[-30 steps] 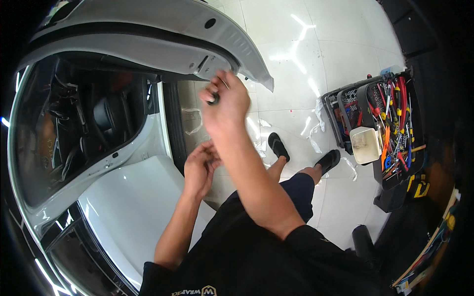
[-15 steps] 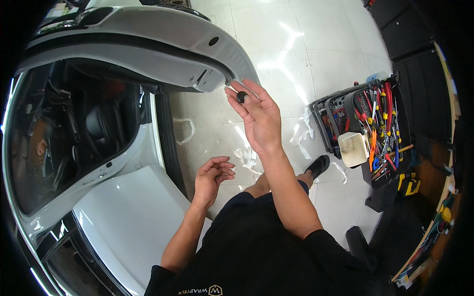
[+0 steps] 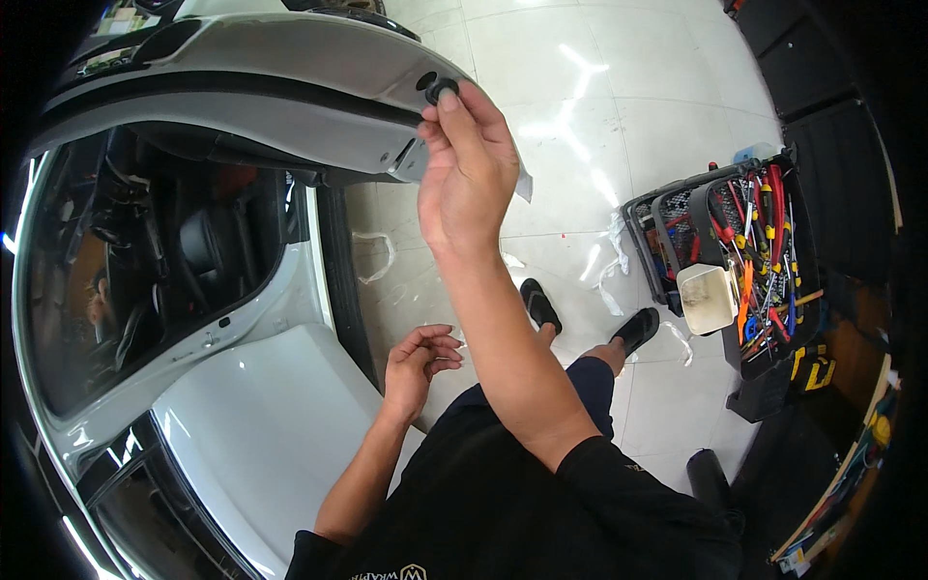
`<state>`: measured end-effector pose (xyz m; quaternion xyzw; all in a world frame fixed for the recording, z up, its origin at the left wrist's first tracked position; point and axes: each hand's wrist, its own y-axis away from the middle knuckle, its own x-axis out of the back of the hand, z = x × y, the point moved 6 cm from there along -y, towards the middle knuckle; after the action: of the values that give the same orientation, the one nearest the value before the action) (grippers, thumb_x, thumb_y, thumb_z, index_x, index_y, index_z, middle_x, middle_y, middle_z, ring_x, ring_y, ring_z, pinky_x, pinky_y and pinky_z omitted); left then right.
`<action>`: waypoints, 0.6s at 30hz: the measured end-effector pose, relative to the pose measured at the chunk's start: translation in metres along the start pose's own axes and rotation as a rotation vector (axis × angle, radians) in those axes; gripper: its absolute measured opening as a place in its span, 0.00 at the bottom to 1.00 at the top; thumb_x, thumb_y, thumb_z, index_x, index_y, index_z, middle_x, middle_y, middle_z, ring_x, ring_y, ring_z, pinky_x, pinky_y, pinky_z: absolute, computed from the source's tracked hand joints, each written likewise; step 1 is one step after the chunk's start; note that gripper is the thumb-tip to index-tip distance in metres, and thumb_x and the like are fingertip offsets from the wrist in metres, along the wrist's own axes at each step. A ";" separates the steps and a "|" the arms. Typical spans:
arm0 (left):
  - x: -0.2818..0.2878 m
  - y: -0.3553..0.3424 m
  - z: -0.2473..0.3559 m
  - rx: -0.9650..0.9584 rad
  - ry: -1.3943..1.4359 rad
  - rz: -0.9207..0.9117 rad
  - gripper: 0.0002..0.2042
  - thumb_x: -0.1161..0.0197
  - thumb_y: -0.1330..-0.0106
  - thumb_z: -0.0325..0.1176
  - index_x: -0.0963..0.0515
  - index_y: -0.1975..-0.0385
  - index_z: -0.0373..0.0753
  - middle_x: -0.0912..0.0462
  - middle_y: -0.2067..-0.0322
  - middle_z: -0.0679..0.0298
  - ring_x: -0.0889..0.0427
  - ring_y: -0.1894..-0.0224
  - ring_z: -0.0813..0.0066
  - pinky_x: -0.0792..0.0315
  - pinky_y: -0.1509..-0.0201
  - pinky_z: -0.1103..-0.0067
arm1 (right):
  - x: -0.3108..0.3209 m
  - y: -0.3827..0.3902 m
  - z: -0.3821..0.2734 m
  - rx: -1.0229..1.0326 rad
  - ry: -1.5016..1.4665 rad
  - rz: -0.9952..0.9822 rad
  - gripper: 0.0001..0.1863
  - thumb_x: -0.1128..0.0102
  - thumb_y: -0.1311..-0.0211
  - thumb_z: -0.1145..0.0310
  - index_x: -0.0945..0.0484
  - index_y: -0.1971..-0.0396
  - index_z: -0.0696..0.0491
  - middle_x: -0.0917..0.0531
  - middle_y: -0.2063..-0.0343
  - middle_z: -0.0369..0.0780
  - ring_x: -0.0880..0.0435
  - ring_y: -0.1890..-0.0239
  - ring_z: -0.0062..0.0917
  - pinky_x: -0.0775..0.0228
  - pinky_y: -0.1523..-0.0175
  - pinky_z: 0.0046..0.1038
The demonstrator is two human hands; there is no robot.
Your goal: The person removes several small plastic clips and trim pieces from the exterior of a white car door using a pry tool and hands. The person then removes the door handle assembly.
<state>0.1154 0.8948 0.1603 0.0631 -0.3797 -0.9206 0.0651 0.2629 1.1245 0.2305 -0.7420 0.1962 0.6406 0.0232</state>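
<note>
My right hand (image 3: 471, 174) is raised to the edge of a white car door (image 3: 319, 72). Its thumb and fingers pinch a small round black rubber plug (image 3: 444, 91). Right beside the plug is a dark oval hole (image 3: 425, 81) in the door edge; whether the two touch, I cannot tell. Below that, my left hand (image 3: 418, 367) hangs in front of my body by the white car panel, its fingers loosely bent and a little apart, with nothing visible in them.
On the right stands a black tool cart (image 3: 764, 261) full of screwdrivers and pliers, with a whitish square container (image 3: 708, 298) on its near side. White scraps (image 3: 611, 271) lie on the glossy tiled floor (image 3: 561, 203). The car window (image 3: 155, 251) fills the left.
My right hand has moved up and slightly left with the black plug, from below the door's latch area to the oval hole. My left hand has hardly moved.
</note>
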 end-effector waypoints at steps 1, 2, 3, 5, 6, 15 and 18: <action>0.001 0.000 -0.001 0.003 -0.007 0.010 0.19 0.59 0.34 0.19 0.26 0.47 0.25 0.18 0.58 0.52 0.16 0.59 0.65 0.20 0.50 0.72 | -0.002 -0.001 0.004 -0.010 -0.031 0.003 0.17 0.36 0.34 0.77 0.26 0.47 0.60 0.16 0.58 0.41 0.18 0.61 0.23 0.26 0.53 0.26; 0.002 0.000 -0.002 0.005 -0.014 0.019 0.19 0.59 0.34 0.19 0.26 0.47 0.25 0.18 0.59 0.52 0.16 0.59 0.65 0.20 0.50 0.71 | -0.004 -0.002 0.006 0.003 -0.026 0.007 0.16 0.35 0.34 0.76 0.26 0.49 0.60 0.16 0.59 0.41 0.18 0.61 0.23 0.26 0.54 0.26; 0.003 0.000 -0.002 0.010 -0.016 0.030 0.19 0.59 0.34 0.19 0.26 0.47 0.25 0.18 0.59 0.52 0.16 0.59 0.65 0.20 0.50 0.71 | -0.007 -0.003 0.007 0.016 -0.019 0.010 0.15 0.35 0.34 0.76 0.26 0.50 0.60 0.17 0.60 0.41 0.18 0.62 0.23 0.25 0.55 0.27; 0.006 0.000 -0.002 0.020 -0.022 0.050 0.19 0.60 0.34 0.19 0.26 0.47 0.25 0.18 0.59 0.52 0.16 0.59 0.64 0.20 0.50 0.70 | -0.010 -0.005 0.007 0.050 0.021 0.044 0.13 0.34 0.33 0.74 0.26 0.53 0.61 0.17 0.63 0.41 0.18 0.65 0.23 0.25 0.59 0.26; 0.007 -0.001 -0.001 0.015 -0.019 0.051 0.19 0.60 0.34 0.19 0.26 0.47 0.25 0.18 0.59 0.52 0.16 0.59 0.64 0.20 0.50 0.70 | -0.011 -0.006 0.006 0.071 0.059 0.072 0.12 0.34 0.33 0.74 0.26 0.55 0.61 0.17 0.65 0.41 0.18 0.67 0.23 0.26 0.62 0.26; 0.004 -0.009 0.001 0.013 -0.042 0.016 0.19 0.60 0.35 0.19 0.26 0.48 0.25 0.17 0.58 0.52 0.16 0.58 0.65 0.20 0.50 0.71 | -0.008 -0.011 0.007 0.079 0.190 0.128 0.12 0.33 0.34 0.72 0.28 0.62 0.60 0.20 0.76 0.40 0.22 0.81 0.21 0.32 0.77 0.21; -0.001 -0.012 0.001 0.023 -0.089 -0.004 0.19 0.60 0.35 0.19 0.25 0.48 0.25 0.17 0.57 0.53 0.16 0.57 0.66 0.20 0.49 0.71 | -0.010 -0.012 0.003 0.077 0.192 0.134 0.12 0.32 0.34 0.72 0.28 0.63 0.60 0.20 0.76 0.40 0.22 0.81 0.21 0.32 0.77 0.21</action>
<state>0.1153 0.9037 0.1526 0.0237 -0.3926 -0.9183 0.0459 0.2630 1.1393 0.2366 -0.7838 0.2712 0.5586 -0.0098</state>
